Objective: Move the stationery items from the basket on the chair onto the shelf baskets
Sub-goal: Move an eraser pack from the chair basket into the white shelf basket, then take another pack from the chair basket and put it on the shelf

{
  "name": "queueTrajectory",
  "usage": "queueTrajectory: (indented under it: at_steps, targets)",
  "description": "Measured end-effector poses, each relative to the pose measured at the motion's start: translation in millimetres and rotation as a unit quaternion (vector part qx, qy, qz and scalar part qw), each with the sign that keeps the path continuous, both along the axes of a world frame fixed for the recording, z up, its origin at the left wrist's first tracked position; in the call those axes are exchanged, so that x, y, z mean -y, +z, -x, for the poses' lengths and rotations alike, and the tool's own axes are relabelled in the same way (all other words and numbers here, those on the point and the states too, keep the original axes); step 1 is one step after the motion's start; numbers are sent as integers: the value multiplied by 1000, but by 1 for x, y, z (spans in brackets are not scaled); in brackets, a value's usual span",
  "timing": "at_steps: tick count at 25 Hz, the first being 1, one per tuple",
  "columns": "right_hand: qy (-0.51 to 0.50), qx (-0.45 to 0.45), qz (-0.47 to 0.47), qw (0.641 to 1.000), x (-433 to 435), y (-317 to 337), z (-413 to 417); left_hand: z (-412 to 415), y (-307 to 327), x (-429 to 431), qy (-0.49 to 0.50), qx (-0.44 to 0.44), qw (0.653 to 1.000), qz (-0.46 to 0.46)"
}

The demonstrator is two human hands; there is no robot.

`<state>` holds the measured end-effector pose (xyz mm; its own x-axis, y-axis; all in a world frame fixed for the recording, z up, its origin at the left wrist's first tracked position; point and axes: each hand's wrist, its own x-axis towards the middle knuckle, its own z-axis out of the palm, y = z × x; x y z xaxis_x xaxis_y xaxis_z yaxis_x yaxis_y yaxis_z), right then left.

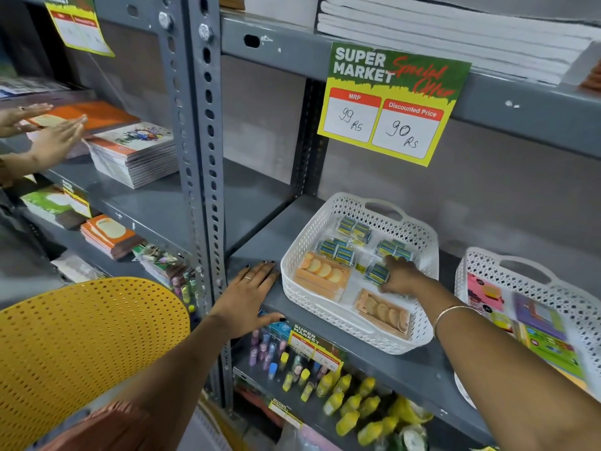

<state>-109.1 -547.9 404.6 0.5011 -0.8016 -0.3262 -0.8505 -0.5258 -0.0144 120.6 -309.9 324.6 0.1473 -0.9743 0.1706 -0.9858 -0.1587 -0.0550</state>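
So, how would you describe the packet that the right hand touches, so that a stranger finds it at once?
Find the yellow and green price sign on the grey shelf; right below it stands a white lattice basket. The right hand rests on a small blue and yellow packet at the basket's right side. Unlike the orange packs beside it, it is blue, and it is the one under the fingers.

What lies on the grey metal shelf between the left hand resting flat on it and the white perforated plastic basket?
In the head view, nothing: only bare grey metal shelf separates the left hand from the white perforated plastic basket.
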Motion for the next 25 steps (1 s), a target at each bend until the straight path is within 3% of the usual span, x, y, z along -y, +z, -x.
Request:
queueTrajectory:
  at_steps: [3,6,10,14,16,19,25]
  targets:
    - [9,-2,16,1000,-8,7,-1,1,2,-1,2,-4,1000,-11]
    - [54,124,113,984,-30,27,-17,3,7,-1,11,-2,999,-39]
    - [141,338,209,907,-79,56,-67,13,12,-23,20,35,999,-24]
    - [296,448,210,817,-144,53,-118,16,-16,-92,47,-4,999,-12]
    - [367,448,190,793,-179,34,-145,13,-46,-140,105,-33,993,-41]
    - [450,394,138,790,-230,-14,-181,16,-96,-213,193,-65,977,-59]
    - [586,225,-15,778,-328,-159,-206,63,-189,-336,305,-188,925,-131]
